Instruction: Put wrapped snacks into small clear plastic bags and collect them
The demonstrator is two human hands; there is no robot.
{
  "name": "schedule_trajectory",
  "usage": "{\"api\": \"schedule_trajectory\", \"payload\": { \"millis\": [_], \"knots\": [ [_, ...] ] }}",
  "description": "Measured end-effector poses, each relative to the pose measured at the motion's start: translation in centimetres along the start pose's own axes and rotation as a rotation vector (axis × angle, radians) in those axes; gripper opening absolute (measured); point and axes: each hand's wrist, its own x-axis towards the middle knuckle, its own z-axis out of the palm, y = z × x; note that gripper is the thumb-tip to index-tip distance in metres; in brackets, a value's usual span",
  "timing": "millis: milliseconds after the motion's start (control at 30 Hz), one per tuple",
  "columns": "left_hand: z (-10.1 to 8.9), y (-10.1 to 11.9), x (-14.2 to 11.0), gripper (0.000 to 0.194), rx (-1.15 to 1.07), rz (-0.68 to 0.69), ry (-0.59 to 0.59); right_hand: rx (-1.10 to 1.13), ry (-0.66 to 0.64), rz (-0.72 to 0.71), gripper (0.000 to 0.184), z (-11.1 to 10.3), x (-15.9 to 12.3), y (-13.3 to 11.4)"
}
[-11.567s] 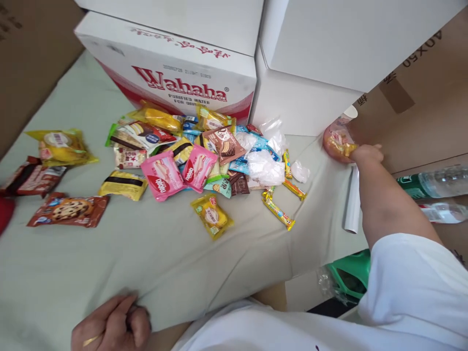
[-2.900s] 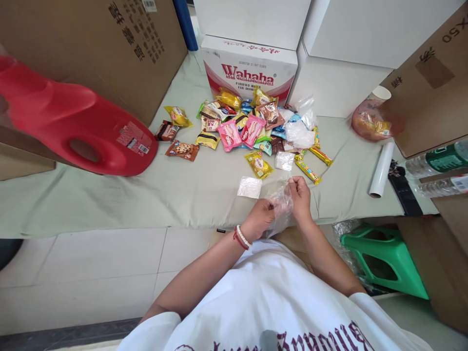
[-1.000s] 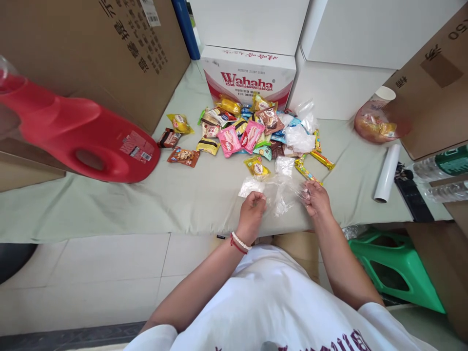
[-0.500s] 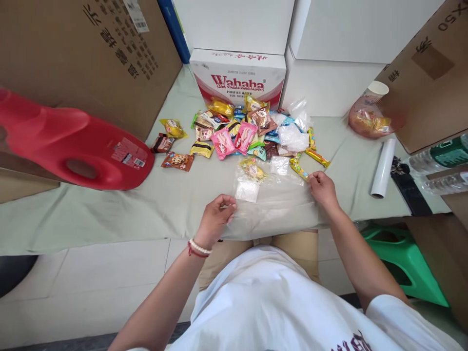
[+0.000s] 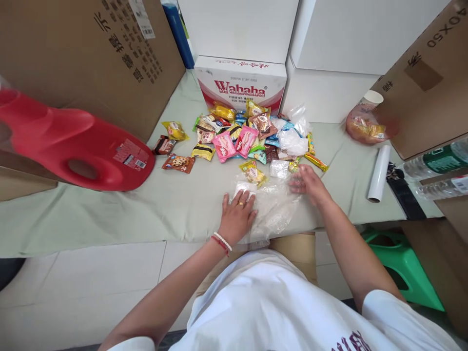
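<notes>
My left hand [image 5: 238, 214] lies flat with fingers spread, its fingertips over a small white packet [image 5: 245, 187] and the edge of a clear plastic bag [image 5: 280, 207]. My right hand [image 5: 310, 186] hovers at the bag's right side, fingers stretched out and slightly blurred. Just beyond the bag sit a yellow wrapped snack [image 5: 253, 173] and another white packet [image 5: 280, 168]. Behind these is a pile of wrapped snacks, with two pink packets [image 5: 246, 141] in front and a crumpled white plastic bundle [image 5: 293, 142] at its right.
A red jug [image 5: 98, 146] lies at the left beside a brown carton [image 5: 146, 92]. At the back stands a Wahaha box [image 5: 239, 80]. On the right are a bag of snacks [image 5: 367, 127], a white roll [image 5: 379, 173] and plastic bottles [image 5: 438, 160]. A green stool [image 5: 405, 273] stands below.
My left hand has moved right and flattened onto the white packet. My right hand has shifted left and opened. The clear bag, spread out before, is now crumpled and drawn together.
</notes>
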Motion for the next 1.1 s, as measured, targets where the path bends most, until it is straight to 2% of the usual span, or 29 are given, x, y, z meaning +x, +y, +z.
{"api": "schedule_trajectory", "payload": {
  "millis": [100,167,267,367,433,500,567,600,667,733,800,867,900,967,1033,1100],
  "knots": [
    [1.4,-0.8,-0.5,0.055,0.034,-0.057,0.003,0.134,-0.102,0.108,0.081,0.1,-3.4,0.9],
    [1.5,-1.0,-1.0,0.059,0.046,-0.068,0.002,0.098,-0.138,0.136,0.090,-0.1,-5.4,1.5],
    [0.9,-1.6,-1.4,0.061,0.045,-0.076,-0.018,-0.039,-0.216,0.202,0.071,-1.8,-7.1,1.6],
    [0.1,-2.6,-1.6,0.061,0.031,-0.050,-0.037,-0.220,-0.216,0.204,0.052,-5.5,-6.6,0.5],
    [-0.2,-3.3,-1.8,0.061,0.017,-0.025,-0.045,-0.406,-0.086,0.144,0.044,-7.8,-5.2,-1.0],
    [-0.2,-3.7,-1.9,0.063,0.002,-0.014,-0.042,-0.636,0.093,0.024,0.032,-8.7,-2.9,-3.1],
    [-0.2,-3.8,-1.9,0.067,-0.010,-0.018,-0.034,-0.817,0.186,-0.138,0.024,-7.3,0.2,-5.5],
    [-0.1,-3.8,-1.9,0.069,-0.014,-0.021,-0.031,-0.865,0.170,-0.219,0.025,-5.6,2.1,-6.6],
    [-0.1,-3.7,-1.9,0.070,-0.020,-0.027,-0.029,-0.928,0.117,-0.380,0.029,-1.0,6.2,-8.4],
    [0.0,-3.7,-1.8,0.071,-0.023,-0.027,-0.033,-0.961,0.172,-0.514,0.047,4.4,10.5,-9.5],
    [0.0,-3.7,-1.9,0.073,-0.022,-0.023,-0.032,-1.028,0.216,-0.544,0.066,8.9,14.1,-10.0],
    [0.0,-3.7,-1.9,0.075,-0.019,-0.023,-0.027,-1.114,0.200,-0.492,0.063,11.4,16.3,-10.2],
    [0.0,-3.7,-2.0,0.076,-0.018,-0.026,-0.022,-1.144,0.196,-0.474,0.057,11.8,16.7,-10.4],
    [0.0,-3.7,-2.0,0.077,-0.018,-0.034,-0.011,-1.147,0.223,-0.498,0.050,11.0,16.0,-10.8],
    [0.1,-3.6,-2.0,0.079,-0.025,-0.042,-0.001,-1.058,0.256,-0.578,0.053,8.7,13.4,-11.4],
    [0.2,-3.6,-2.0,0.081,-0.036,-0.049,0.001,-0.926,0.181,-0.608,0.059,6.0,9.4,-11.8]
  ]
}}
